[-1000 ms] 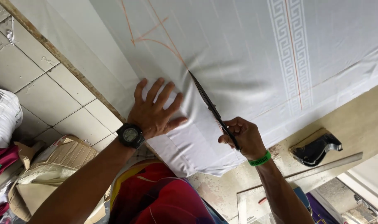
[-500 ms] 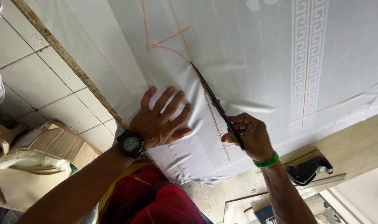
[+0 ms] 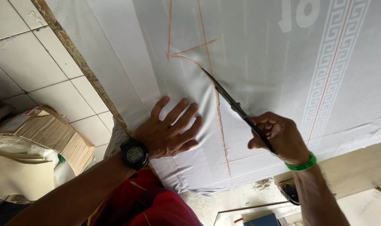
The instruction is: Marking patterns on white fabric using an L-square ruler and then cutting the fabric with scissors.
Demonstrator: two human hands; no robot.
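Left hand: your left hand (image 3: 171, 132) lay flat on the white cloth (image 3: 261, 54), fingers spread apart and palm down, gripping nothing, just left of the orange line.
Right hand: your right hand (image 3: 280, 136) was clamped around the handles of the scissors (image 3: 236, 109), fingers curled tight through them.
Scissors: the dark blades pointed up and away from you along the cloth, the tip near the orange arrow-shaped mark (image 3: 186, 52); whether the blades were apart or together, I cannot tell.
Cloth: it was spread over the bench (image 3: 357, 167), its near edge hanging just past your left hand, with a long orange chalk line (image 3: 221, 134) running between your two hands.
Pattern: a woven key-pattern band (image 3: 330, 62) ran down the cloth, well to the right of the scissors.
Wrists: you wore a black watch (image 3: 134, 153) on the left and a green band (image 3: 301, 164) on the right.
Floor: pale tiles (image 3: 27, 62) lay to the left, with a cardboard box (image 3: 52, 134) near your left arm.
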